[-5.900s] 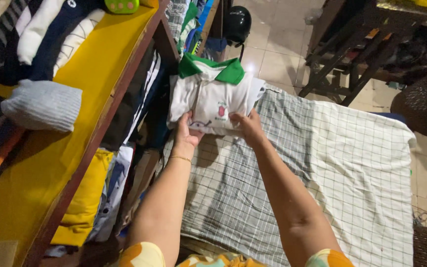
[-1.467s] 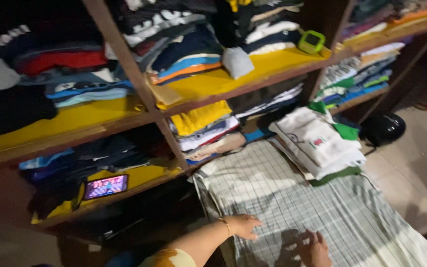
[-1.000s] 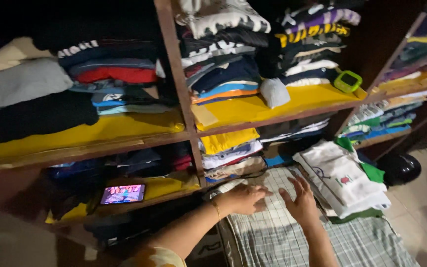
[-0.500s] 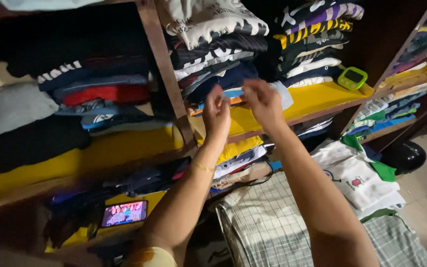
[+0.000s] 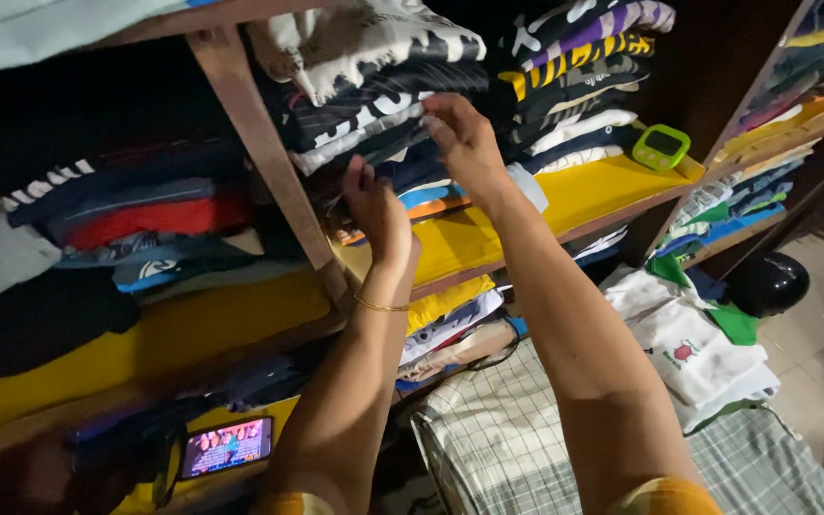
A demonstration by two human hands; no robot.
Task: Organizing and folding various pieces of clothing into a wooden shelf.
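While both arms are reaching up from the bottom of the view, the person's hands are working into a stack of folded clothes (image 5: 383, 105) on a wooden shelf lined in yellow (image 5: 488, 234). The left hand (image 5: 374, 205) is sitting low against the front of the stack, fingers tucked in among dark and blue folded layers; how tightly its grip is closing cannot be told, because the fingertips are hidden in the cloth. The right hand (image 5: 464, 143) is higher, fingers curled over the edge of a dark striped garment, seemingly pinching a fold, though the pinch is partly hidden.

A second stack (image 5: 574, 86) is standing just beside it to the right, with a small green clock (image 5: 660, 146) near it on the same shelf. Below, folded white shirts with green collars (image 5: 693, 339) are lying on a checked cloth (image 5: 517, 429), and a lit phone (image 5: 226, 446) is resting on a lower shelf.

Handling this well seems to call for one hand steadying the upper layers while the other is parting them, so the pile is not sliding forward.
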